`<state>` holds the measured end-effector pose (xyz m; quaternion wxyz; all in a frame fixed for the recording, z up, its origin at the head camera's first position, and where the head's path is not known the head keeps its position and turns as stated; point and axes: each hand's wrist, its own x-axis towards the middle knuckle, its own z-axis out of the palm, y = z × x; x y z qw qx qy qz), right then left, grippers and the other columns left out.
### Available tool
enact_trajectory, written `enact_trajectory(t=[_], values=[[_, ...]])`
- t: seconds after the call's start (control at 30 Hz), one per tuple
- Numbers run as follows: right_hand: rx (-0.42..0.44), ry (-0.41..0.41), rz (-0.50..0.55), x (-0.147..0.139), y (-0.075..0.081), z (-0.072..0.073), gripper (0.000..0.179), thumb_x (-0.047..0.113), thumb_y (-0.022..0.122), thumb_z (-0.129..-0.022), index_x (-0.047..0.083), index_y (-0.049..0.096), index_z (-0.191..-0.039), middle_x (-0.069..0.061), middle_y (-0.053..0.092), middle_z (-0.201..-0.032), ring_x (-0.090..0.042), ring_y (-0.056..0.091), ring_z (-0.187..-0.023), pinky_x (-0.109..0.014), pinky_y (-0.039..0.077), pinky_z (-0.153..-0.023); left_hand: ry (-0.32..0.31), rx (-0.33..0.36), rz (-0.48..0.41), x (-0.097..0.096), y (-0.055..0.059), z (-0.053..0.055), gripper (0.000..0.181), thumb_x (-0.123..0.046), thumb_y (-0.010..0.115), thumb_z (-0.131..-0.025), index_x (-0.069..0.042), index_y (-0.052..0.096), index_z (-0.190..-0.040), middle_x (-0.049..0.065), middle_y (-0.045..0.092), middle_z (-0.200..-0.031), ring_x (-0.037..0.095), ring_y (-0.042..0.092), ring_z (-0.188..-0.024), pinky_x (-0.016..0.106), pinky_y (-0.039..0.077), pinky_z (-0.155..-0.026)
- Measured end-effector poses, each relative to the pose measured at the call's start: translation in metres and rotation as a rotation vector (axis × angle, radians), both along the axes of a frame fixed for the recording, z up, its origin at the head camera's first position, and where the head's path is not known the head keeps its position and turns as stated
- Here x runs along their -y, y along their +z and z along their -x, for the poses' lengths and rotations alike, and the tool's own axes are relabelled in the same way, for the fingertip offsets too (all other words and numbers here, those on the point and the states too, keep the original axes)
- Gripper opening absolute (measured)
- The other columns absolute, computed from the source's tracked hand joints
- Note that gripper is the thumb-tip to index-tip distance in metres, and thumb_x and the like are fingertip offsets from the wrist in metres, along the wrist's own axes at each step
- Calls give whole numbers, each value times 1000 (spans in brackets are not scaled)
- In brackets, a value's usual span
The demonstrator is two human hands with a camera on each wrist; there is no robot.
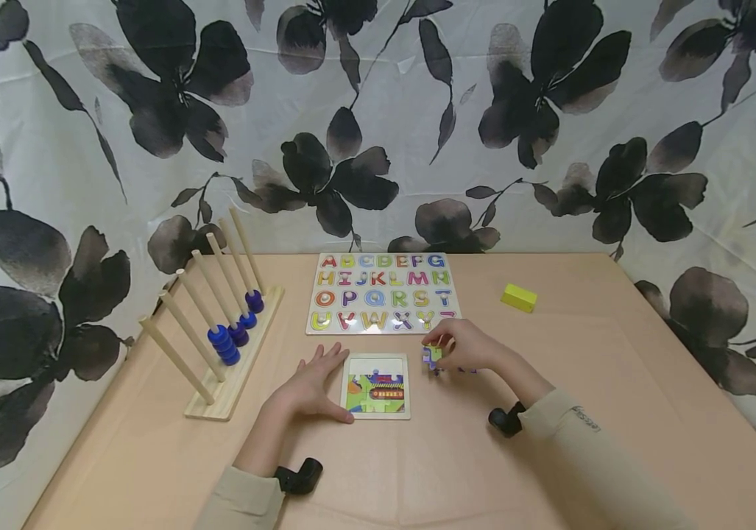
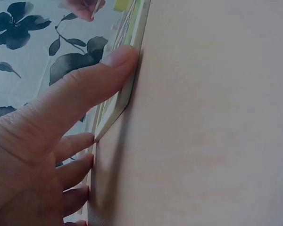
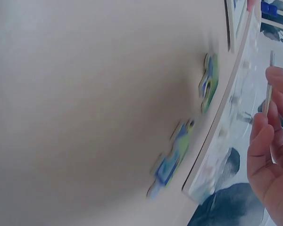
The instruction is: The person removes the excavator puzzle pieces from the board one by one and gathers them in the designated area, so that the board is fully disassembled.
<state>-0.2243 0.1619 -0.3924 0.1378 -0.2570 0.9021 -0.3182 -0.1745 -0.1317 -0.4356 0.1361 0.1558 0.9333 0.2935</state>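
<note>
A small wooden jigsaw tray [image 1: 408, 386] with several fitted pieces making a colourful picture [image 1: 384, 394] lies on the table. My left hand [image 1: 311, 383] rests at its left side, fingers spread and straight. In the left wrist view the thumb [image 2: 120, 59] lies against the tray's edge. Right of the tray, my right hand [image 1: 470, 344] pinches a puzzle piece [image 3: 269, 96], seen edge-on between thumb and fingers in the right wrist view. Below that hand two loose puzzle pieces, one green-blue piece [image 3: 210, 82] and one longer piece [image 3: 172, 157], lie on the table.
Behind the tray lies a white alphabet board [image 1: 364, 288]. At left stands a wooden peg rack [image 1: 245, 372] with blue rings [image 1: 224, 346] on some pegs. A yellow block [image 1: 519, 297] sits at the back right. A floral cloth [image 1: 417, 184] hangs behind the table.
</note>
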Motion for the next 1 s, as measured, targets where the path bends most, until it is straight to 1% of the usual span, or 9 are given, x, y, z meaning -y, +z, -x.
enact_trajectory(t=[0.13, 0.2, 0.33, 0.53, 0.7, 0.83, 1.0], values=[[-17, 11, 0, -12, 1, 2, 35, 2, 75, -71, 0, 66, -104, -2, 62, -94, -20, 53, -83, -32, 52, -72, -2, -2, -2, 1, 0, 0, 108, -38, 87, -53, -4, 34, -140, 15, 21, -149, 38, 5, -137, 59, 4, -106], [-24, 12, 1, -18, 1, 2, 35, 1, 75, -71, -1, 66, -105, -4, 62, -96, -21, 54, -84, -34, 53, -73, -2, -2, -3, 1, 0, 0, 108, -38, 87, -53, -4, 34, -140, 15, 21, -149, 38, 5, -137, 59, 4, -106], [-39, 1, -1, -31, 1, 2, 35, 1, 75, -70, -1, 65, -105, -5, 62, -96, -23, 55, -85, -34, 53, -73, -5, 0, -2, 1, 0, 0, 108, -38, 87, -53, -4, 34, -141, 15, 21, -149, 38, 5, -137, 59, 4, -106], [-34, -15, 13, -50, -3, 0, 34, -2, 74, -68, -2, 65, -102, -6, 60, -94, -22, 55, -83, -36, 53, -72, -4, -4, 2, 0, 0, 0, 108, -38, 87, -53, -4, 34, -140, 15, 21, -149, 38, 6, -137, 60, 5, -106], [-38, -34, -10, -66, -6, -2, 34, -5, 72, -67, -2, 65, -100, -6, 59, -91, -23, 54, -82, -38, 52, -72, -10, -2, 4, 0, 0, -1, 107, -39, 87, -54, -4, 34, -140, 15, 21, -149, 38, 6, -137, 60, 6, -106], [-30, -62, -35, -75, -9, -3, 34, -6, 71, -66, -1, 66, -100, -5, 59, -90, -24, 54, -83, -36, 52, -72, -10, -2, 5, 0, 1, 0, 108, -39, 87, -54, -4, 34, -141, 15, 21, -149, 38, 6, -137, 59, 5, -106], [15, -100, -56, -85, -12, -3, 35, -5, 72, -66, 0, 65, -100, -5, 59, -92, -23, 54, -84, -34, 52, -72, -13, -5, 12, 1, 2, 0, 108, -39, 87, -53, -4, 34, -140, 15, 21, -149, 38, 6, -137, 60, 6, -106]])
